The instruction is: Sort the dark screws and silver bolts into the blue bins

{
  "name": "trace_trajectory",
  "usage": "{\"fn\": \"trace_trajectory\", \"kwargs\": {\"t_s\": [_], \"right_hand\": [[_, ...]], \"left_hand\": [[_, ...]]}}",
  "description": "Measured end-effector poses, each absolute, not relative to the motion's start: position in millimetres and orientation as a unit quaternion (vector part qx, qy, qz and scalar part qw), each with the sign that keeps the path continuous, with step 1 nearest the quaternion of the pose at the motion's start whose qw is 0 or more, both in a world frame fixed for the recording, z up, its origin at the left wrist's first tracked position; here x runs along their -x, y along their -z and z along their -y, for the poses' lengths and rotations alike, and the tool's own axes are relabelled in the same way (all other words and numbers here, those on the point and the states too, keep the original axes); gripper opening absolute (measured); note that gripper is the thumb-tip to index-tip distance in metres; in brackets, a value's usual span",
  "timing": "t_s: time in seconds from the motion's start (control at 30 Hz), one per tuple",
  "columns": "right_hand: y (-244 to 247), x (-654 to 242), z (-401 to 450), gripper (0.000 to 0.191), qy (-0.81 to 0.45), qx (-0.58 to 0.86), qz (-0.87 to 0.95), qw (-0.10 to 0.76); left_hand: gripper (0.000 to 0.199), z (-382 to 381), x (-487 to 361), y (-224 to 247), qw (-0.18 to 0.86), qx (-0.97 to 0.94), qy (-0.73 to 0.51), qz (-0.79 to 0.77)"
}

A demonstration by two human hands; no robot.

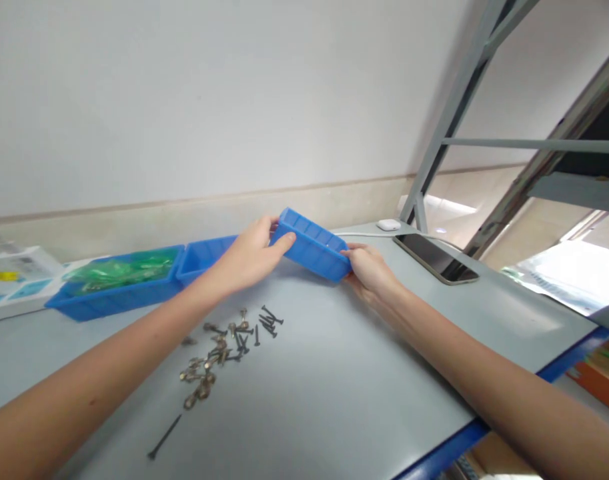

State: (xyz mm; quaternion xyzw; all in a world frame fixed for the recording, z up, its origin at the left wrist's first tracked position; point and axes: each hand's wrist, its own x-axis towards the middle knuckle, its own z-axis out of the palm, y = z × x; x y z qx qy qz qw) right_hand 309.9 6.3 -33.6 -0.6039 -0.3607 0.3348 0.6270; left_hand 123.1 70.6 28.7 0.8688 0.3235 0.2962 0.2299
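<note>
Between my hands a blue plastic bin [314, 248] is held tilted above the table, its left end higher than its right. My left hand [257, 248] grips the upper left end, thumb on the near wall. At the lower right end my right hand [368, 268] closes on the bin's edge. Most of the bin's inside is hidden by its near wall. Below and to the left, a loose pile of screws [219, 353] lies on the table, some dark and some brassy. One long dark screw [165, 437] rests apart from them, nearer to me.
Left of my hands stand a second blue bin [199, 257], partly behind my left hand, and a blue bin [119, 303] holding green plastic bags. A phone [434, 259], a white earbud case [389, 225] and a white cable lie at the right. A grey metal frame [454, 113] rises behind.
</note>
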Motion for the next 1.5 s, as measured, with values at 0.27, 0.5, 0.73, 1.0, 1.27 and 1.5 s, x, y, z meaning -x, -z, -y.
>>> {"fn": "trace_trajectory", "kwargs": {"t_s": [0.27,0.5,0.73,1.0,1.27,1.5], "right_hand": [[6,-303,26,0.043,-0.169,0.647,0.410,0.620],[-4,-310,58,0.037,-0.101,0.669,0.473,0.564],[8,-312,64,0.041,-0.066,0.675,0.472,0.563],[8,-309,65,0.041,-0.063,0.654,0.477,0.584],[10,-301,70,0.040,-0.089,0.605,0.445,0.654],[13,-309,63,0.030,-0.185,0.621,0.370,0.666]], "left_hand": [[0.043,-44,-93,-21,0.432,-0.758,-0.276,-0.403],[0.030,-38,-97,-15,0.517,-0.758,-0.189,-0.350],[0.027,-43,-102,0,0.492,-0.784,-0.162,-0.342],[0.021,-44,-94,9,0.446,-0.813,-0.177,-0.330],[0.029,-48,-90,5,0.439,-0.806,-0.185,-0.351],[0.036,-53,-88,8,0.375,-0.832,-0.154,-0.379]]}}
